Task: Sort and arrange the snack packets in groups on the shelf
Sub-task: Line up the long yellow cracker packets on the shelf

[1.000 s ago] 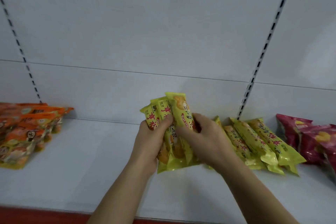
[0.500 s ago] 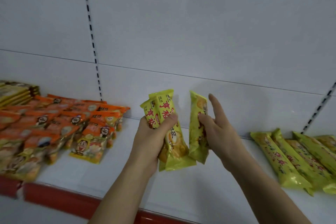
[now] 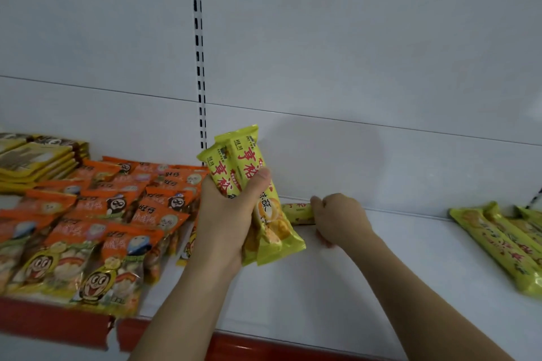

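- Snack packets of three kinds lie on the white shelf: orange packets crowded in overlapping rows at the left, a stack of yellow flat packs behind them at the far left, and a row of green-yellow packets at the right edge of view.
- Between the orange group and the right-hand row the shelf surface is bare, a wide open stretch running from the red front lip back to the white rear panel.
- The orange packets at the front overhang the red lip slightly; the slotted upright rises just behind their right end.
- The left hand is closed around two green-yellow packets, held upright above the shelf, thumb across the front one.
- The right hand is curled over a single green-yellow packet, pressed sideways against the back of the shelf where it meets the rear panel.
- Half a second earlier the right hand held that packet upright in the air beside the left hand's pair; now it is down at the shelf's rear edge.
- The view has swung left, bringing more orange packets in.
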`<action>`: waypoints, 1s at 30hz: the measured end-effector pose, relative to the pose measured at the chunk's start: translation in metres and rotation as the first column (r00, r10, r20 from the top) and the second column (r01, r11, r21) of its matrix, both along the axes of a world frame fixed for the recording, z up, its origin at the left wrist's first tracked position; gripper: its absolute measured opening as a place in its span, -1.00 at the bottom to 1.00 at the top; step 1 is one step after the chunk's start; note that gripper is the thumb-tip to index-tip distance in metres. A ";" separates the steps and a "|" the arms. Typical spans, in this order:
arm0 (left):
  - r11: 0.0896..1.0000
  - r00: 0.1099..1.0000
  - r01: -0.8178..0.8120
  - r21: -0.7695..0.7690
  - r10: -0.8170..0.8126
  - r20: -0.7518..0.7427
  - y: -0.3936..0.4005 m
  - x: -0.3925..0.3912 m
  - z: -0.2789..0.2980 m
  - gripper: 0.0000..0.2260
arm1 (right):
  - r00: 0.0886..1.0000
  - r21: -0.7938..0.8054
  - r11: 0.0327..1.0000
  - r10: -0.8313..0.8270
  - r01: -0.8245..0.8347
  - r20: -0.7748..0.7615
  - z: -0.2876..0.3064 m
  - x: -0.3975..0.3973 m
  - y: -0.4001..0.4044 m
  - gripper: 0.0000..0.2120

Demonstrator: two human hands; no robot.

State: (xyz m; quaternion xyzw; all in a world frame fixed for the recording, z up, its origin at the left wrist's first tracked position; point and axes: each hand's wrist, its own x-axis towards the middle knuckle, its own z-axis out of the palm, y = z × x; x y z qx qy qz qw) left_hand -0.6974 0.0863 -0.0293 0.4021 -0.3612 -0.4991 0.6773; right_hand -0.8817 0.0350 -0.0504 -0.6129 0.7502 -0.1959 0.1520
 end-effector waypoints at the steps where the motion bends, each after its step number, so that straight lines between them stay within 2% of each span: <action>1: 1.000 1.000 0.007 -0.003 -0.007 0.005 -0.001 0.002 0.000 -0.61 | 0.997 0.034 0.999 0.013 -0.011 -0.071 0.000 -0.002 0.001 -0.68; 3: 1.000 1.000 0.010 -0.006 -0.010 0.019 -0.004 0.006 -0.002 -0.61 | 0.969 0.059 0.996 0.075 -0.063 -0.235 0.001 -0.009 0.005 -0.78; 6: 1.000 1.000 0.014 0.004 -0.014 0.024 -0.008 0.009 -0.004 -0.60 | 0.875 -0.031 0.968 0.213 -0.250 -0.434 0.000 -0.017 0.009 -0.62; 8: 1.000 1.000 0.017 0.016 -0.017 0.022 -0.007 0.008 -0.003 -0.50 | 0.828 -0.088 0.902 0.345 -0.423 -0.442 -0.002 -0.020 0.001 -0.64; 10: 1.000 1.000 0.013 0.021 -0.013 0.028 -0.006 0.007 -0.001 -0.40 | 0.816 -0.091 0.871 0.409 -0.482 -0.409 -0.003 -0.024 -0.010 -0.70; 12: 1.000 0.999 -0.005 0.020 0.004 0.037 -0.008 0.008 0.001 -0.42 | 0.811 -0.107 0.864 0.411 -0.492 -0.417 -0.001 -0.028 -0.018 -0.72; 17: 0.999 0.999 0.000 0.037 -0.002 0.037 -0.009 0.002 -0.001 -0.45 | 0.771 -0.151 0.850 0.366 -0.505 -0.521 -0.003 -0.028 -0.032 -0.55; 20: 0.999 0.999 -0.004 0.035 0.003 0.041 -0.009 -0.004 -0.003 -0.38 | 0.762 -0.208 0.835 0.327 -0.510 -0.559 -0.011 -0.026 -0.043 -0.58; 23: 0.999 0.999 -0.004 0.040 0.002 0.053 -0.010 -0.007 -0.006 -0.37 | 0.732 -0.263 0.839 0.213 -0.477 -0.647 -0.022 -0.022 -0.052 -0.64; 27: 0.999 0.998 0.020 0.048 -0.023 0.063 -0.010 -0.016 -0.011 -0.31 | 0.810 -0.325 0.864 0.146 -0.384 -0.569 -0.026 -0.020 -0.051 -0.62; 29: 0.998 0.998 0.018 0.055 -0.021 0.058 -0.010 -0.021 -0.013 -0.28 | 0.906 -0.384 0.865 0.165 -0.324 -0.391 -0.012 -0.021 -0.038 -0.60; 30: 0.999 0.998 0.016 0.049 -0.019 0.057 -0.012 -0.024 -0.013 -0.28 | 0.960 -0.444 0.857 0.184 -0.261 -0.209 0.001 -0.020 -0.025 -0.63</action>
